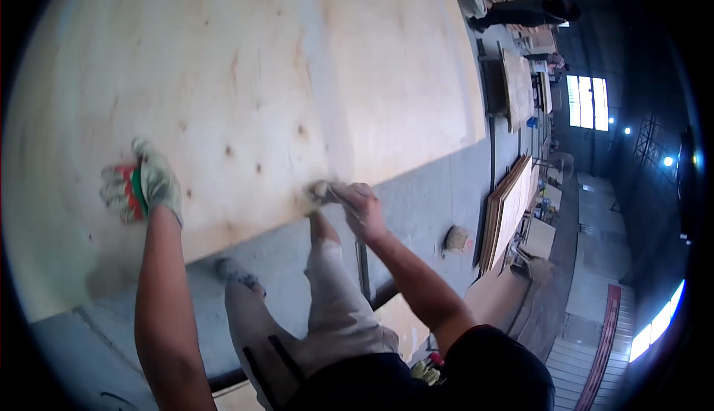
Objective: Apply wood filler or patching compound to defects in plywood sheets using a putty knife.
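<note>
The gloved left hand (143,184) lies open and flat on the big, pale, flat plywood sheet (253,91). The gloved right hand (349,197) grips its near edge. The sheet's long side runs from lower left to upper right.

The big plywood sheet (253,91) is pale, matt wood with dark knots — smooth-looking; the left hand (145,184) wears a knitted cloth glove.
</note>
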Demonstrator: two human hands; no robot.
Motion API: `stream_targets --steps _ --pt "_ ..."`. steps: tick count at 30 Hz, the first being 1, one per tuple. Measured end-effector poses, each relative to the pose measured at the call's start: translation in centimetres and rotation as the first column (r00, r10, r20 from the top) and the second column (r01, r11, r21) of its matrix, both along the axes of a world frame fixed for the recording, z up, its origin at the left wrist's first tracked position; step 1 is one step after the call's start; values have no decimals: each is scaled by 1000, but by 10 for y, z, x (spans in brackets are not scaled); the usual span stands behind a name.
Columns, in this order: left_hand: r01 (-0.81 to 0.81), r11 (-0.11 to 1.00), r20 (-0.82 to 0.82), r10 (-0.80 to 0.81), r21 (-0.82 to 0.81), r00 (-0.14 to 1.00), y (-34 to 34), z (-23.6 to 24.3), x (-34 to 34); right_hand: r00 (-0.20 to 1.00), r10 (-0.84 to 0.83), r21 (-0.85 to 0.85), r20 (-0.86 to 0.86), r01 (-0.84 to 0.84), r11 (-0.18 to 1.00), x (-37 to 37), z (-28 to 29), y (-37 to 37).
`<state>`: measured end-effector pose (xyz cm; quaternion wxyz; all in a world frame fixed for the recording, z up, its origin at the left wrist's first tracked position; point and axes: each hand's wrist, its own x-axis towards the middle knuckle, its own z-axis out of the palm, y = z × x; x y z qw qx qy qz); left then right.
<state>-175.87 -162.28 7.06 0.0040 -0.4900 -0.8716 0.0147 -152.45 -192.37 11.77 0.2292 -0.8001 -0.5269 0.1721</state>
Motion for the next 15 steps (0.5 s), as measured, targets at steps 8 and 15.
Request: stream_targets --steps 8,15 --pt "45 969 965 -245 242 90 63 10 -190 741 -292 -181 -604 229 956 -154 50 105" --pt "-662 724 770 -307 -193 -560 225 -79 -528 628 -191 -31 -755 257 966 -194 101 287"
